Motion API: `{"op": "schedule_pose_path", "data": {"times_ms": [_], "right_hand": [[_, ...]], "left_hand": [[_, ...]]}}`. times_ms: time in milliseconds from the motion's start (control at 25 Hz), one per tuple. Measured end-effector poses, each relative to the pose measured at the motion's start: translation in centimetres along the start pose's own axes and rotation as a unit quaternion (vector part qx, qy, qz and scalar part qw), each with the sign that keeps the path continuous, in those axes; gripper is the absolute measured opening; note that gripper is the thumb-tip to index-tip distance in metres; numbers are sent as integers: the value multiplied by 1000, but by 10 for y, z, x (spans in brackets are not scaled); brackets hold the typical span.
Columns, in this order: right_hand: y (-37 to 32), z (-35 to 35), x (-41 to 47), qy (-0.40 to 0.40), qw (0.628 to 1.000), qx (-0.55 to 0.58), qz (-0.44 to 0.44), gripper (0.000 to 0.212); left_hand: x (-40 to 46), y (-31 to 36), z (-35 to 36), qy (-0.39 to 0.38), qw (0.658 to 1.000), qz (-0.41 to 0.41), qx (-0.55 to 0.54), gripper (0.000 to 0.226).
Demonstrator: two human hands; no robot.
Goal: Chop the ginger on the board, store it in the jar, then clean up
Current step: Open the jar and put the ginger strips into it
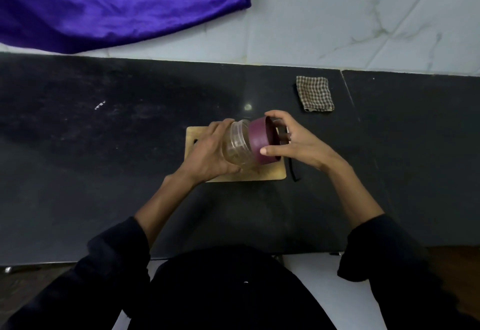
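A clear plastic jar is held tilted on its side above the wooden chopping board, its mouth facing right. My left hand grips the jar's body. My right hand holds the maroon lid by its rim, with the lid over the jar's mouth. Pale bits that may be ginger show at the jar's lower side. A dark knife handle lies just right of the board, partly hidden under my right hand.
A folded checked cloth lies at the back right of the black counter. A purple fabric drapes over the white tiled wall at the back left.
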State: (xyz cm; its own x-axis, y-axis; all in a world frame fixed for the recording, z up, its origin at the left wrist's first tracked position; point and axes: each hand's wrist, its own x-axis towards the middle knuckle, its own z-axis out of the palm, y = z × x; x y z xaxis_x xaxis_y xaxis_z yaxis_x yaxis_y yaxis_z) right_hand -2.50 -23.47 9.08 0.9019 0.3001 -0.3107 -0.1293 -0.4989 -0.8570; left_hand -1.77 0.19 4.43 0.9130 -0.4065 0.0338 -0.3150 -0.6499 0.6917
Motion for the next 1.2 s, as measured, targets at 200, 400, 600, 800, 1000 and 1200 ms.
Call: {"op": "schedule_pose_path", "data": {"times_ms": [200, 400, 600, 800, 1000, 1200], "right_hand": [[-16, 27, 20, -6, 999, -44, -19, 85], [-26, 46, 32, -21, 998, -62, -20, 85], [-32, 52, 36, 17, 998, -61, 29, 81], [-40, 50, 35, 30, 989, -71, 127, 89], [-36, 46, 32, -31, 999, -37, 12, 79], [-32, 47, 35, -12, 996, -76, 43, 99]], "left_hand": [[-13, -11, -21, 0, 1000, 10, 0, 97], [-16, -23, -31, -8, 1000, 0, 9, 100], [-15, -27, -31, 10, 999, 3, 33, 103], [-13, -30, -28, 23, 998, 11, 54, 105], [-17, -35, -30, 36, 999, 6, 38, 102], [-20, -34, -27, 34, 999, 15, 39, 102]]}}
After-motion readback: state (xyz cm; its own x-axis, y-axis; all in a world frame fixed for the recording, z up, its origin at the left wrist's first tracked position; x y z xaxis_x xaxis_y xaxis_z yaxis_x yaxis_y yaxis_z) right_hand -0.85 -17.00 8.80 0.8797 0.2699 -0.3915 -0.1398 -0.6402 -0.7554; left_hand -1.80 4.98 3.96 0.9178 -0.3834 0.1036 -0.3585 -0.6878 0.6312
